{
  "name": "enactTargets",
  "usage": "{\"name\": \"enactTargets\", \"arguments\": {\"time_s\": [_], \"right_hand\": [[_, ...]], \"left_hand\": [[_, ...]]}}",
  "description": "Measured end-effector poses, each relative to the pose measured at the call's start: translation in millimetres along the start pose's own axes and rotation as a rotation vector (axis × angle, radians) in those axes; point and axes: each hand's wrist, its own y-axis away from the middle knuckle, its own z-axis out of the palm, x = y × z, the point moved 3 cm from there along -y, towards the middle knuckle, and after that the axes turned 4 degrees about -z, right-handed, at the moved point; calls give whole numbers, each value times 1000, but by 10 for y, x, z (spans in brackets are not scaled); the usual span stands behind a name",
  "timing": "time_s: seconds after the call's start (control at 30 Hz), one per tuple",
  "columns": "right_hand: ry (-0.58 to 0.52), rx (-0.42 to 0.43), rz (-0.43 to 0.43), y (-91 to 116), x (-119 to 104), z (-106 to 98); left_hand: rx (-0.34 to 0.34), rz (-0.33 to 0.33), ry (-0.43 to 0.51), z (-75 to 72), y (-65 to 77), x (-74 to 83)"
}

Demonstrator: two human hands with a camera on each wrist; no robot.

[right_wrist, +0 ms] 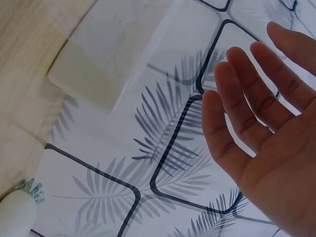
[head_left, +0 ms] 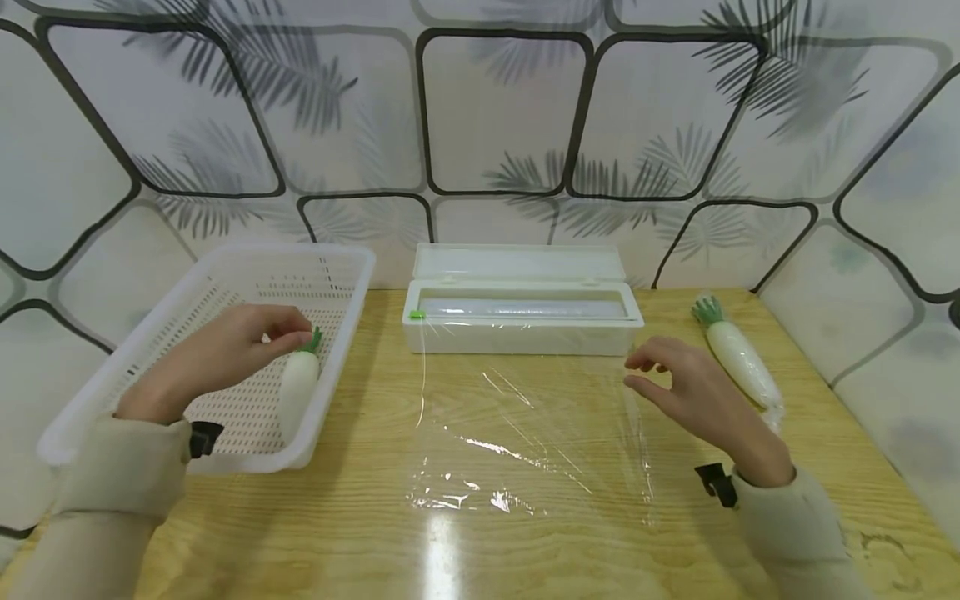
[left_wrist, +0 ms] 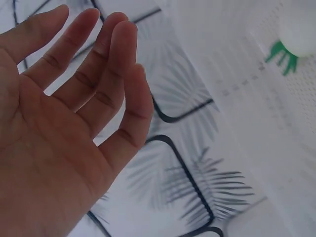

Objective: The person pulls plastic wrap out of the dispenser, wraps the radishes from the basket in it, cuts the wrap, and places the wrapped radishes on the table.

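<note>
My left hand [head_left: 225, 350] hovers over a white plastic basket [head_left: 347, 327], its fingers loosely bent. In the left wrist view, nothing is held and the palm shows. Inside the basket lies a white radish [head_left: 297, 392] with a green top [left_wrist: 284, 57]; the left wrist view shows a gap between it and the hand. A sheet of clear plastic wrap [head_left: 517, 442] lies spread on the table, running from a white wrap dispenser box [head_left: 525, 340]. My right hand [head_left: 693, 392] is above the sheet's right edge, fingers relaxed and holding nothing.
At the right of the wooden table [head_left: 360, 533] lies another white radish [head_left: 742, 362], wrapped in clear film. The dispenser's lid [head_left: 517, 262] stands raised, and a green slider [head_left: 417, 314] sits at its left end. A patterned cloth wall [head_left: 502, 117] closes off the back and sides.
</note>
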Motion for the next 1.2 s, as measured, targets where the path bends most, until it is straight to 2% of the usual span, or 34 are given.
{"name": "enactTargets", "arguments": {"time_s": [0.23,0.43,0.53,0.73,0.9,1.0,1.2], "right_hand": [[-20,20,12,-115,28,22],[-6,22,46,-169,29,69],[-28,-20,80,-177,48,113],[-62,-108,115,-141,80,178],[-70,-126,116,-130,101,199],[-89,-180,133,-114,106,226],[-86,-334,137,-59,97,293]], "left_hand": [[-56,-135,3,-64,-120,-278],[-132,-230,63,-4,-154,-450],[-197,-301,103,50,-150,-546],[-321,-401,169,126,-158,-688],[-435,-486,249,191,-151,-728],[-505,-538,290,240,-131,-720],[-547,-596,314,323,-100,-703]]}}
